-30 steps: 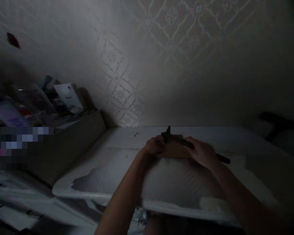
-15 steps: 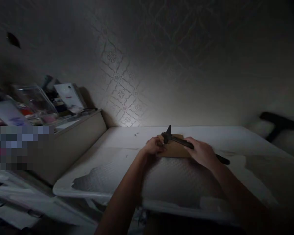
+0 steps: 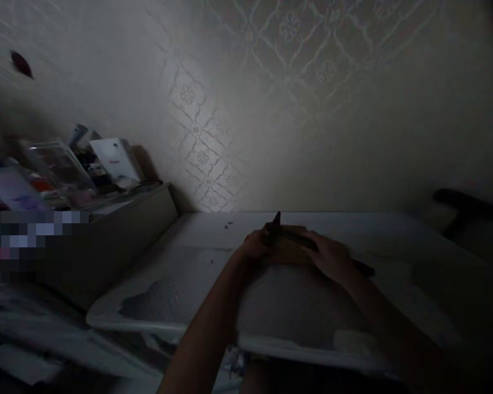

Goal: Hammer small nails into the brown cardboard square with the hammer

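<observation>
A dark hammer (image 3: 298, 237) is gripped by its handle in my right hand (image 3: 334, 257), fingers wrapped around it. Its head lies to the left, over the left part of a brown board (image 3: 290, 254) on the white table (image 3: 205, 232). My left hand (image 3: 257, 244) rests at the board's left edge with its fingers curled together just under the hammer head. What those fingers hold, if anything, is hidden in the dim light. The end of the handle sticks out behind my right hand.
Several tiny dark bits (image 3: 229, 224) lie on the table left of the board. On the left stands a cabinet (image 3: 131, 241) with a white box (image 3: 117, 160) and a clear case (image 3: 59, 167). A patterned wall rises behind. A dark blurred chair part (image 3: 468, 205) is at the right.
The hammer and my right hand have shifted slightly left, so the hammer head is now closer to my left fingers. The table has become darker and the wall brighter.
</observation>
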